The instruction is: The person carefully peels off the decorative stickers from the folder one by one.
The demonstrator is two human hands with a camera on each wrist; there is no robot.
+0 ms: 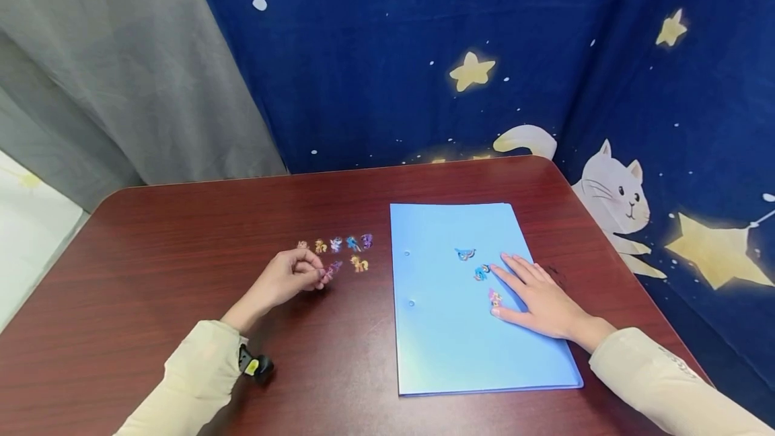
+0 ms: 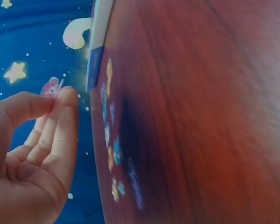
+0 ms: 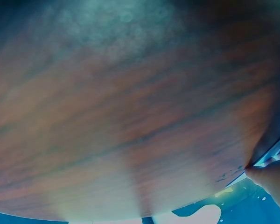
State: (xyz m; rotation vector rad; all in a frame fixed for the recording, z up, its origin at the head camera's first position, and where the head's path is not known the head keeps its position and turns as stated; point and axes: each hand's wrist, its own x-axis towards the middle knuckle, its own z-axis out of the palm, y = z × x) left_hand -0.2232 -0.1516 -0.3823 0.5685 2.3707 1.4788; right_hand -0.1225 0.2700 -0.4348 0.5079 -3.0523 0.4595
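My left hand [image 1: 290, 276] pinches a small pink pony sticker [image 2: 51, 87] between thumb and fingertips, above the table left of a light blue folder [image 1: 460, 355]. Just beyond the fingers lie several more pony stickers [image 1: 336, 244] in a row, with a yellow-orange pony sticker [image 1: 359, 263] in front of them. With fingers spread, my right hand [image 1: 545, 305] rests on the folder's right part. Near its fingertips are two blue stickers, one winged-looking [image 1: 465, 254] and one pony-shaped [image 1: 481, 272]; a pink and yellow sticker [image 1: 495, 297] sits by the thumb.
The dark red-brown wooden table [image 1: 200, 247] has rounded far corners. Behind it hang a grey curtain [image 1: 121, 73] and a blue curtain [image 1: 375, 59] with stars and a white cat. A black wrist camera [image 1: 257, 364] sits by the left cuff.
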